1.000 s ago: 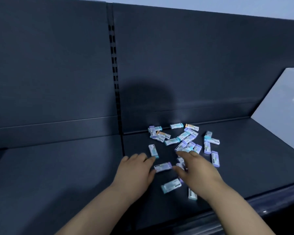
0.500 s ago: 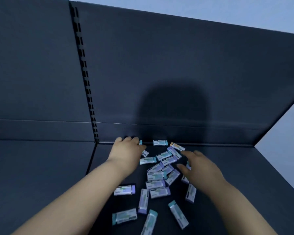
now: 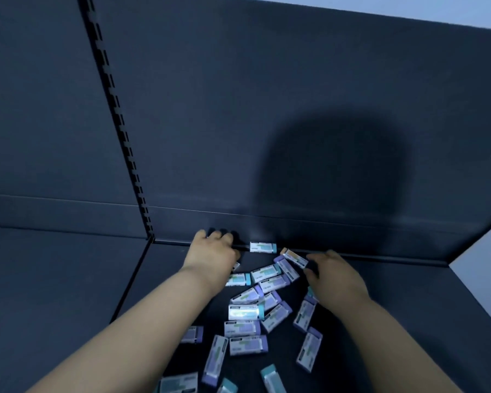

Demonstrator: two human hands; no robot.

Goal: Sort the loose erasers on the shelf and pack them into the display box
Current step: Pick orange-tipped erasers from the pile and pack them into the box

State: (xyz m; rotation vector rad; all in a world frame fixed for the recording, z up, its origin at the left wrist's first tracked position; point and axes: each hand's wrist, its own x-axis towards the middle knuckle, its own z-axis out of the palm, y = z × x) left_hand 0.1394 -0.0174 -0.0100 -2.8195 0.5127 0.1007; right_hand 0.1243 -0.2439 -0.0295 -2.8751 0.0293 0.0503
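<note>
On shelf (image 3: 423,293) — erasers (image 3: 243,312), labels illegible.

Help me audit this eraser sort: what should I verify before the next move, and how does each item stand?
1. Display box in view: not ok, none shows.
2. Left hand free: cannot tell, it curls over the back edge of the shelf.
3. Right hand gripping the orange-tipped eraser: cannot tell.
4. Erasers sorted: not ok, purple-tipped and teal-tipped ones lie mixed.
5. Teal-tipped eraser by the back wall unobstructed: ok.
</note>
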